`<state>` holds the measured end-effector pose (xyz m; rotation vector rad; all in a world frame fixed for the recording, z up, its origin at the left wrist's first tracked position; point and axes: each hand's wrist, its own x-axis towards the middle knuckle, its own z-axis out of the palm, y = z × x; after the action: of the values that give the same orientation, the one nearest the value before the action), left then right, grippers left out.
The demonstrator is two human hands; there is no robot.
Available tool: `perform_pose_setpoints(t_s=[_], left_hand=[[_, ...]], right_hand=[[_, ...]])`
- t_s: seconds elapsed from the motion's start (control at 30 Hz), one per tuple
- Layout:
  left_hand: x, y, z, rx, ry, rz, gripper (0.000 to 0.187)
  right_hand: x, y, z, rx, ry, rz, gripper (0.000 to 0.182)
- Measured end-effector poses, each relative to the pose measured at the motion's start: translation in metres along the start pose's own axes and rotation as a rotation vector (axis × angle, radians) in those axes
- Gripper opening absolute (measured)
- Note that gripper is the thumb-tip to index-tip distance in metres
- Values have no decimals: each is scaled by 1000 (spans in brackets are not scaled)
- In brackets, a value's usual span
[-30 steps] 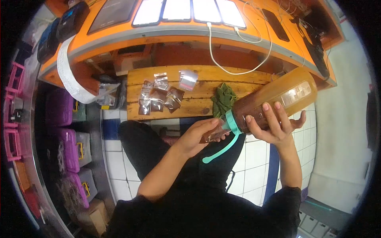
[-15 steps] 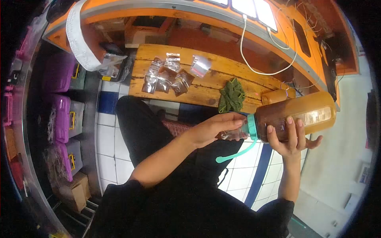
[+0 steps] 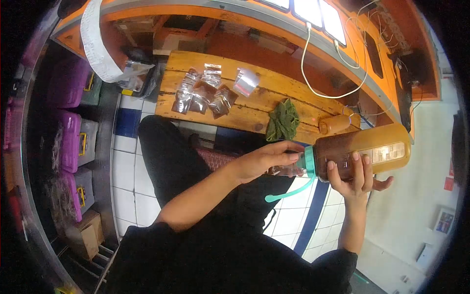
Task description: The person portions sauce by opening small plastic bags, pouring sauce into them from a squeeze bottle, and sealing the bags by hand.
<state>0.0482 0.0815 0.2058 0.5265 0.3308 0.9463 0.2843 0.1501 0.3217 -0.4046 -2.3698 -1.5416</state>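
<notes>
My right hand (image 3: 353, 182) is wrapped round a large plastic bottle (image 3: 384, 147) of brown liquid, which lies almost level in the air with its neck to the left. A green collar (image 3: 309, 160) rings the neck, and a green strap (image 3: 291, 193) dangles from it. At the bottle's mouth, my left hand (image 3: 264, 162) is closed on a small clear plastic bag (image 3: 289, 170) with something brown in it. My fingers partly hide the bag and the mouth.
On the wooden bench (image 3: 249, 115) lie several filled brown sachets (image 3: 203, 93), a pack of clear bags (image 3: 246, 82), a green cloth (image 3: 283, 120) and an orange-brown bottle (image 3: 338, 123). A white cable (image 3: 313, 85) hangs from the orange counter. Purple-lidded boxes (image 3: 71, 142) stand at left.
Both hands hold the bag and bottle in nearly the same place. The bottle's base has dipped slightly, and the view has shifted a little.
</notes>
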Motion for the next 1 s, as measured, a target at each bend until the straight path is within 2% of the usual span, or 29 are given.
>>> perform_pose_setpoints(t_s=[0.5, 1.0], left_hand=[[4, 3, 1, 134, 40, -14, 55], [9, -3, -6, 218, 141, 60, 49]], right_hand=[[-7, -2, 5, -73, -15, -27, 60], [-16, -24, 13, 39, -82, 122, 43]])
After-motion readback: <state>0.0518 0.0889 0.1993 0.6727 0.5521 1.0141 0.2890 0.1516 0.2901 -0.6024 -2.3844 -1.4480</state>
